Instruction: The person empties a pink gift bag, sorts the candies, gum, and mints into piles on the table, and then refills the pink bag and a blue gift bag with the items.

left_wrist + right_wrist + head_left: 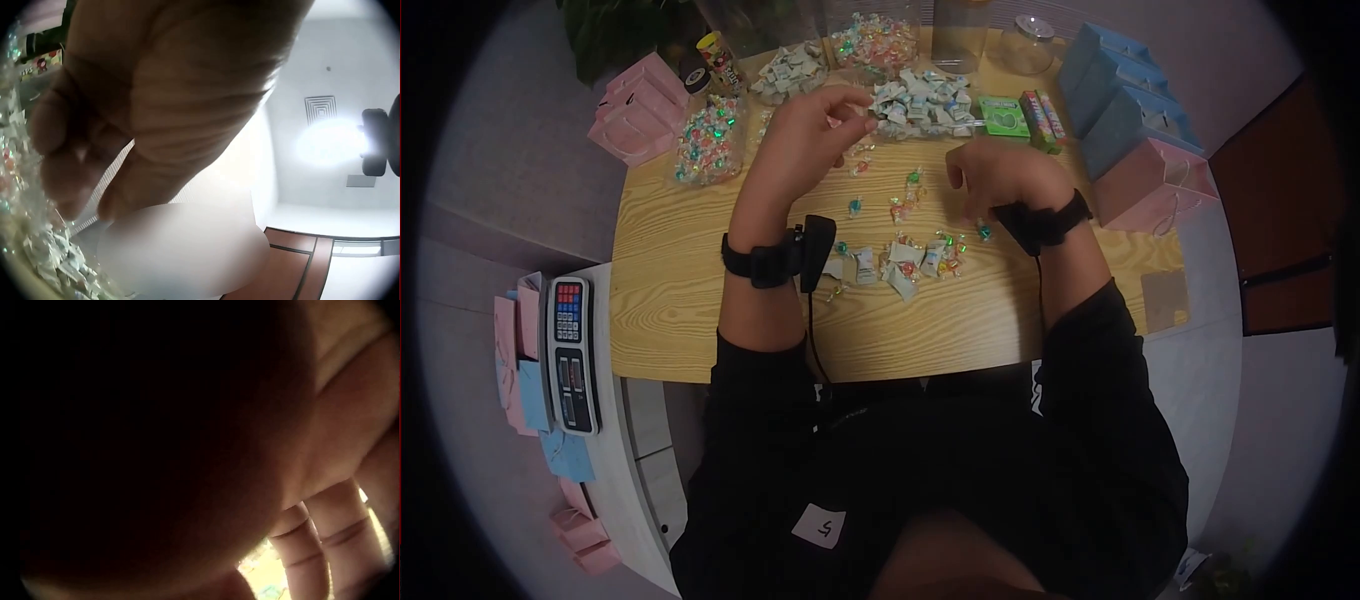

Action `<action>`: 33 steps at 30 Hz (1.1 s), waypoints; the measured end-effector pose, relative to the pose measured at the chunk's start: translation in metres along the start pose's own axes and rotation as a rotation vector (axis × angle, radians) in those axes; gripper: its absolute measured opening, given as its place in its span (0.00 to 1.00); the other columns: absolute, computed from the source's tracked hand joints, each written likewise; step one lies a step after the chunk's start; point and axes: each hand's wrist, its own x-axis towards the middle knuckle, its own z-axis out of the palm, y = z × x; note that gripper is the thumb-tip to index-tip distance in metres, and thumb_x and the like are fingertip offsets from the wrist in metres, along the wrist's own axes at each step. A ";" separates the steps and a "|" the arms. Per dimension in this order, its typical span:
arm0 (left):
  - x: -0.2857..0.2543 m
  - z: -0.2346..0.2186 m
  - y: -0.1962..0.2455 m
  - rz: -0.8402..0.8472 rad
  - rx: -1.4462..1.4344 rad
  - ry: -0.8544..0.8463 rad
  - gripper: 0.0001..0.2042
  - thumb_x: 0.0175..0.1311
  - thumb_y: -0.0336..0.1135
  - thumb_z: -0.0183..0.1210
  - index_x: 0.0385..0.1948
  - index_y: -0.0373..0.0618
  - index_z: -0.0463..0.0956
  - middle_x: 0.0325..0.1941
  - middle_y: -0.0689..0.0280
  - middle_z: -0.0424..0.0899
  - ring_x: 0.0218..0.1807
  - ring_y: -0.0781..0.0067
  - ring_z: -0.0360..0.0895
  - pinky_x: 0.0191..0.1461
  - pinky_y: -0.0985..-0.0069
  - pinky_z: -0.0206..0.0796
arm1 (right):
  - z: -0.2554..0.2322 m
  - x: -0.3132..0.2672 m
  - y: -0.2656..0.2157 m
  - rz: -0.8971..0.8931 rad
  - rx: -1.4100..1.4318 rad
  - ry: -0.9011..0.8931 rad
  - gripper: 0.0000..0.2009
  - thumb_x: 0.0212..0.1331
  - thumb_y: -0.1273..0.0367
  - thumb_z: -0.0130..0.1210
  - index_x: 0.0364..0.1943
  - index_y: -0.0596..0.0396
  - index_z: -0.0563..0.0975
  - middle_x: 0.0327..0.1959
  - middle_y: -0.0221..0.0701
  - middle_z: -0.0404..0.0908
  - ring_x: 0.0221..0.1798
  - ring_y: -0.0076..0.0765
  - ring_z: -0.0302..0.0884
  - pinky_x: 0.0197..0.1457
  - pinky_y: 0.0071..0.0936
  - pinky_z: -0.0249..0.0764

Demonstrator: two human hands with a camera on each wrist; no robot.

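Observation:
My left hand (805, 135) hangs at the left edge of a clear box of white-wrapped candies (925, 100). Its thumb and forefinger stand apart, and nothing shows between them. In the left wrist view its bent fingers (69, 169) overlap the candies in the box. Over the table, in front of that box, my right hand (1010, 175) points its loose fingers downward. The right wrist view shows its fingers (306, 556) extended, with a bright patch of table beyond. Between me and both hands lies a mixed pile of wrapped candies (905, 265), white packets among shiny coloured ones.
Tubs of coloured candies (705, 145) and white packets (790, 72) stand back left. A green packet (1004, 117) lies right of the white-candy box. Pink bags (640, 110) and blue bags (1125, 95) flank the table. A scale (572, 350) sits at left.

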 end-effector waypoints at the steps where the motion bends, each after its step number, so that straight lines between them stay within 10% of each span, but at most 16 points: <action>1: -0.004 -0.008 0.000 -0.011 0.156 -0.095 0.14 0.61 0.32 0.64 0.47 0.41 0.79 0.35 0.66 0.82 0.22 0.85 0.72 0.24 0.83 0.64 | 0.005 0.005 0.003 -0.009 0.000 -0.004 0.22 0.34 0.66 0.74 0.38 0.57 0.79 0.35 0.40 0.82 0.40 0.44 0.81 0.39 0.36 0.76; 3: -0.015 -0.020 0.010 -0.086 0.347 -0.251 0.11 0.59 0.33 0.66 0.40 0.39 0.82 0.27 0.68 0.82 0.24 0.82 0.73 0.28 0.79 0.65 | 0.020 0.016 0.014 -0.155 0.147 -0.020 0.17 0.38 0.72 0.68 0.34 0.63 0.76 0.25 0.36 0.82 0.23 0.33 0.80 0.24 0.28 0.71; 7: -0.038 -0.030 0.006 -0.013 0.499 -0.243 0.09 0.57 0.31 0.67 0.36 0.38 0.82 0.26 0.67 0.82 0.26 0.80 0.74 0.30 0.77 0.66 | 0.025 0.019 -0.005 -0.163 0.428 -0.065 0.14 0.40 0.74 0.66 0.34 0.62 0.76 0.25 0.34 0.81 0.23 0.32 0.80 0.24 0.27 0.70; 12: -0.067 -0.039 0.012 -0.158 0.638 -0.396 0.07 0.48 0.34 0.68 0.27 0.43 0.83 0.26 0.60 0.83 0.30 0.62 0.80 0.34 0.68 0.69 | 0.028 0.016 -0.017 -0.414 0.150 -0.103 0.17 0.31 0.75 0.69 0.33 0.56 0.80 0.29 0.33 0.82 0.34 0.40 0.80 0.35 0.35 0.73; 22: -0.084 -0.040 -0.035 -0.179 0.764 -0.391 0.11 0.44 0.37 0.70 0.29 0.44 0.83 0.24 0.62 0.81 0.30 0.62 0.80 0.33 0.68 0.67 | 0.034 0.023 -0.016 -0.328 -0.053 -0.020 0.15 0.37 0.67 0.71 0.33 0.54 0.81 0.29 0.34 0.82 0.36 0.45 0.80 0.36 0.38 0.73; 28: -0.078 -0.029 -0.042 -0.262 0.828 -0.469 0.09 0.43 0.37 0.68 0.25 0.46 0.80 0.28 0.60 0.82 0.36 0.55 0.80 0.37 0.63 0.71 | 0.009 0.032 0.012 -0.239 0.390 0.853 0.11 0.54 0.66 0.65 0.35 0.60 0.79 0.30 0.41 0.82 0.35 0.45 0.80 0.38 0.38 0.74; 33: -0.072 -0.028 -0.041 -0.201 0.831 -0.450 0.10 0.45 0.37 0.66 0.26 0.44 0.79 0.28 0.58 0.82 0.35 0.54 0.80 0.37 0.63 0.70 | 0.017 0.021 0.002 -0.335 0.079 0.580 0.09 0.52 0.70 0.64 0.35 0.59 0.79 0.29 0.38 0.82 0.34 0.43 0.80 0.38 0.34 0.73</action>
